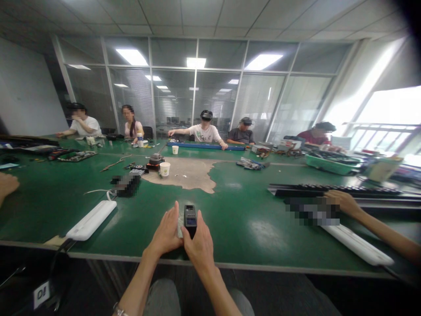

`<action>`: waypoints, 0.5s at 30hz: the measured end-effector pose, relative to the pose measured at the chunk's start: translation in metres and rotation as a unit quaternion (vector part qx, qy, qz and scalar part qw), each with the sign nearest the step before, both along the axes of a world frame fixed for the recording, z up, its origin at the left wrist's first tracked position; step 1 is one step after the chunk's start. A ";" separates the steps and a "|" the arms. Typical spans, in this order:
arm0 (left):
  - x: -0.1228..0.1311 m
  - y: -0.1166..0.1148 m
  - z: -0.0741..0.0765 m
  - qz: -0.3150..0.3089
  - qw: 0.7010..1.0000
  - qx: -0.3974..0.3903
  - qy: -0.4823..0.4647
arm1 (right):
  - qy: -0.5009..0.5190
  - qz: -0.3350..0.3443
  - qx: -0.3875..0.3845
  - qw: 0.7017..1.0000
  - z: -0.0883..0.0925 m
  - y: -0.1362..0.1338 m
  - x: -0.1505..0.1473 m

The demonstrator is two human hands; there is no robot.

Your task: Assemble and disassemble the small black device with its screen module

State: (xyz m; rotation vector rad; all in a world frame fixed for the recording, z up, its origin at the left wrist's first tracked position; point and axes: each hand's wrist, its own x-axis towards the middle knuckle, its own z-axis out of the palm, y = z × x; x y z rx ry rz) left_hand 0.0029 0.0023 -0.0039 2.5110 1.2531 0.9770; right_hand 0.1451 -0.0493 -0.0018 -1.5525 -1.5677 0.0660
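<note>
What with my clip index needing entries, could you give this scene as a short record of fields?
Left hand: beside a pale item; grip unclear
Right hand: against a black device; grip unclear
Surface: green table
Nearer cup: white, on a brown patch
Basket: green, far right

- Black gadget point(190, 216) between the left hand point(167, 227) and right hand point(201, 232)
- Paper cup point(165, 169) beyond the gadget on green surface point(237, 224)
- White strip point(92, 220) left of the gadget
- Blue bar point(197, 145) far beyond the gadget
</note>
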 end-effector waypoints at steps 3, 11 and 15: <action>0.000 -0.001 0.001 0.004 1.000 -0.002 -0.004 | 0.017 0.008 -0.020 1.000 0.004 0.000 0.000; 0.000 -0.002 0.004 -0.001 1.000 -0.013 -0.012 | 0.118 0.027 0.001 0.993 0.043 -0.002 0.011; 0.000 -0.003 0.006 0.015 1.000 -0.025 -0.007 | 0.107 -0.003 0.015 0.994 0.043 -0.002 0.043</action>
